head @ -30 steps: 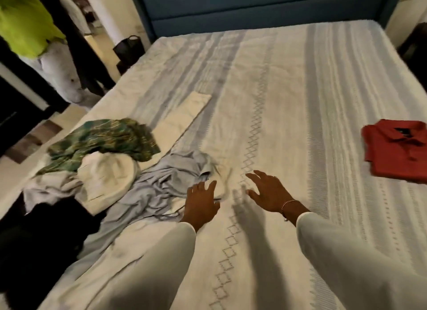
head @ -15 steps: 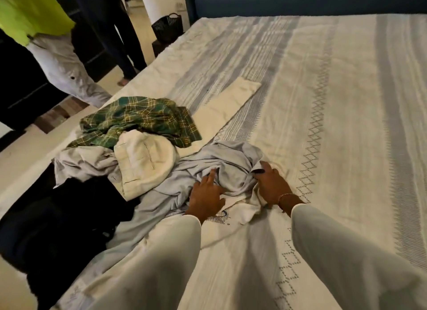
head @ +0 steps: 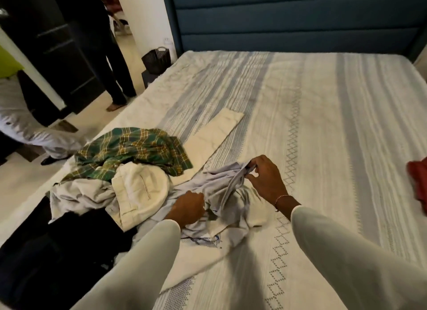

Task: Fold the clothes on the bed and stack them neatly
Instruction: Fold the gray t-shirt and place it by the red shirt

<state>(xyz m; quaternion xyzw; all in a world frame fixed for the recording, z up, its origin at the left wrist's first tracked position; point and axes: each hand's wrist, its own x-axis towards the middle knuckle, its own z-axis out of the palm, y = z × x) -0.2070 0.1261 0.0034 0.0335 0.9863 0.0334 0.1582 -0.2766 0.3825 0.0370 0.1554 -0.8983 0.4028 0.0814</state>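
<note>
A crumpled pale grey-blue garment (head: pixel 221 189) lies on the bed (head: pixel 323 124) in front of me. My right hand (head: pixel 265 180) pinches a bunched edge of it and holds that edge lifted off the cover. My left hand (head: pixel 187 208) is closed on its lower left part, close to the bed. To the left lies a heap: a green plaid shirt (head: pixel 131 150), cream trousers (head: pixel 138 189), a light grey garment (head: pixel 78 194) and dark clothes (head: pixel 46 252). A folded red shirt (head: pixel 418 182) shows at the right edge.
A cream trouser leg (head: pixel 217 131) stretches across the cover behind the heap. Two people stand on the floor at the left: dark trouser legs (head: pixel 111 62) and a white-clad leg (head: pixel 27 129). A black basket (head: pixel 157 60) sits by the blue headboard (head: pixel 288 20).
The view has swung left toward the heap. Both hands went from hovering open to gripping the pale grey-blue garment, and my right hand has raised its edge.
</note>
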